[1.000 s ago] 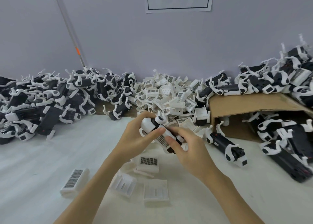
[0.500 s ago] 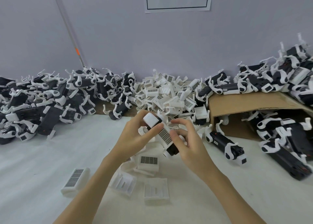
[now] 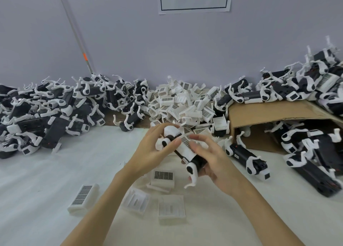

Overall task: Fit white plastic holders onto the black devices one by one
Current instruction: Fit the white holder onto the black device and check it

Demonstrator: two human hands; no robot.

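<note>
Mid-fit above the table (image 3: 46, 186): left hand (image 3: 148, 153) grips black device (image 3: 199, 162); right hand (image 3: 209, 158) cradles its lower end, fingers loose over white holder (image 3: 185, 146); next, prob. press holder fully home.

White table (image 3: 46, 180), holders (image 3: 82, 199), device piles (image 3: 42, 115).

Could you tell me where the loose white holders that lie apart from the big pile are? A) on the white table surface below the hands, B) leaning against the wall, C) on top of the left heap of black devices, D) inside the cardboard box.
A: four loose white holders lie on the white table just below the left hand and right hand.
</note>
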